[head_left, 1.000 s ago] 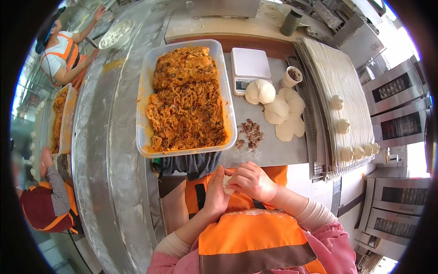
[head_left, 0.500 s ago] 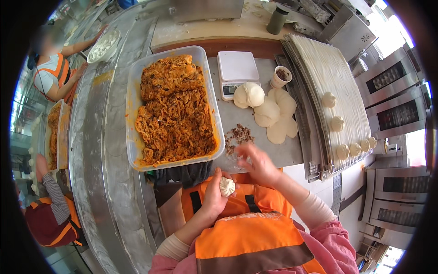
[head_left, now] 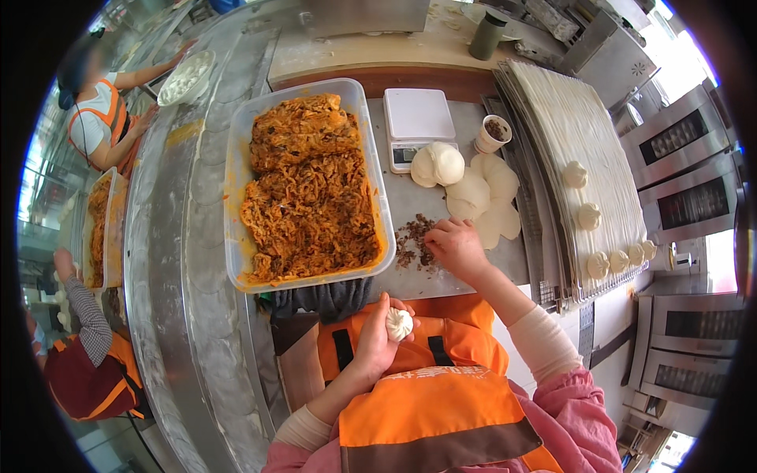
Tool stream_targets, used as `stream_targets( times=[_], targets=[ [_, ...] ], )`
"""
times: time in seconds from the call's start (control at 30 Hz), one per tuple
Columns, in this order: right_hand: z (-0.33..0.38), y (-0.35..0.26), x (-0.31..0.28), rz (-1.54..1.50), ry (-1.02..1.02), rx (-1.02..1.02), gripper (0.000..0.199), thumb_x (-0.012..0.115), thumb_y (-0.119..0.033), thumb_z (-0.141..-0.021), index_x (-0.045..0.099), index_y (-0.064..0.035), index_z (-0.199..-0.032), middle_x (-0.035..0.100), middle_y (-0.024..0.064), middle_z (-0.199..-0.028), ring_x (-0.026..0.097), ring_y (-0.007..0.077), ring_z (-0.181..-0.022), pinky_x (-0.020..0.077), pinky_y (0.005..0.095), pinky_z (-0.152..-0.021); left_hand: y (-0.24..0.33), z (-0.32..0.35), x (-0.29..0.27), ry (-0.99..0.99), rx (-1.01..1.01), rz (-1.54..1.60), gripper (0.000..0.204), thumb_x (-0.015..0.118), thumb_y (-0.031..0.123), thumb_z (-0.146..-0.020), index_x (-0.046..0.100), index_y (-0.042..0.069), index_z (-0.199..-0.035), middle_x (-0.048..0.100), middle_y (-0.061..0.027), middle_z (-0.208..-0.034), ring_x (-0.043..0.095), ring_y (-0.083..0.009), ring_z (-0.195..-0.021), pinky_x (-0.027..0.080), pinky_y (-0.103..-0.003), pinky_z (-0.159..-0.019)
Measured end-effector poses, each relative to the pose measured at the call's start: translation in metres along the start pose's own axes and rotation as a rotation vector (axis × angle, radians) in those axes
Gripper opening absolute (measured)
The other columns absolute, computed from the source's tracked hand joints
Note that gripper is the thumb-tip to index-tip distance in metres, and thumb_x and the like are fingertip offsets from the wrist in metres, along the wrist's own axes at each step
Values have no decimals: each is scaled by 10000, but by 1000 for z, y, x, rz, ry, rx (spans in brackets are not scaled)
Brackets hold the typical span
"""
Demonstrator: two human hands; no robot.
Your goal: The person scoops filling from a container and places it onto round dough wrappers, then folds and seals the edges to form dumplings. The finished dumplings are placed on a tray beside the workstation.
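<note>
A small white pleated bun (head_left: 399, 324) rests in my left hand (head_left: 374, 340), whose fingers curl round it in front of the orange apron. My right hand (head_left: 459, 249) reaches over the steel worktop, fingers bent together at the edge of a scatter of brown crumbs (head_left: 412, 236). The fingertips seem to pinch some crumbs, though they are partly hidden. Just beyond that hand lie overlapping flat dough rounds (head_left: 469, 195), with a pleated white dough piece (head_left: 438, 164) against them. To the left stands a clear plastic tub (head_left: 315, 282) full of orange-brown shredded filling (head_left: 311, 205).
A white scale (head_left: 418, 114) and a paper cup of brown crumbs (head_left: 490, 144) stand at the back. On the right, a cloth-covered tray (head_left: 552, 110) carries several buns (head_left: 589, 216). Two co-workers (head_left: 102, 126) work across the long steel counter (head_left: 209, 315) at left.
My right hand has moved up and away from beside the bun to the brown crumbs, its fingers closing there. My left hand still holds the bun. The view has shifted slightly.
</note>
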State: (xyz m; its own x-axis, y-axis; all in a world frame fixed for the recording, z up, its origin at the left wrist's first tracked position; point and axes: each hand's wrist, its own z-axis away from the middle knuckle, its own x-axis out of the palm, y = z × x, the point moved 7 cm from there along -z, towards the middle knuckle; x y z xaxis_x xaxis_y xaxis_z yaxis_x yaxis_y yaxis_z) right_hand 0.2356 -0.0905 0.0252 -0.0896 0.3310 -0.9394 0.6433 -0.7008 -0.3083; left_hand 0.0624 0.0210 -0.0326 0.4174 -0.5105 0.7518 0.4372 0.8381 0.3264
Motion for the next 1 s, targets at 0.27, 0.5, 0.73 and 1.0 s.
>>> stream_targets(
  times=[0.27,0.5,0.73,1.0],
  targets=[
    [12,-7,-27,-615,26,277,89,704,-48,-779,697,-47,-868,630,89,-816,611,267,-749,505,333,-680,10,-10,18,-48,81,26,407,416,434,-1018,554,67,-907,619,-83,-874,661,-218,-796,509,-313,-560],
    [33,-85,-65,-671,19,-109,121,726,-38,-741,682,-52,-853,635,57,-828,606,259,-738,497,341,-650,21,-5,43,-123,225,-75,417,368,420,-1035,540,53,-938,605,-68,-828,616,-162,-737,512,-306,-595],
    [46,-106,-75,-393,96,-229,198,751,-81,-704,686,-82,-892,642,42,-858,611,236,-758,470,353,-635,18,-1,44,-64,215,-1,416,344,419,-1043,536,63,-946,589,-42,-870,588,-137,-772,502,-300,-675],
    [58,-108,-76,-305,94,-292,282,803,-188,-651,674,-101,-886,624,11,-884,581,215,-794,435,341,-671,16,0,46,-65,297,-108,415,335,390,-1054,546,49,-946,576,-34,-888,564,-106,-806,482,-252,-738]
  ],
)
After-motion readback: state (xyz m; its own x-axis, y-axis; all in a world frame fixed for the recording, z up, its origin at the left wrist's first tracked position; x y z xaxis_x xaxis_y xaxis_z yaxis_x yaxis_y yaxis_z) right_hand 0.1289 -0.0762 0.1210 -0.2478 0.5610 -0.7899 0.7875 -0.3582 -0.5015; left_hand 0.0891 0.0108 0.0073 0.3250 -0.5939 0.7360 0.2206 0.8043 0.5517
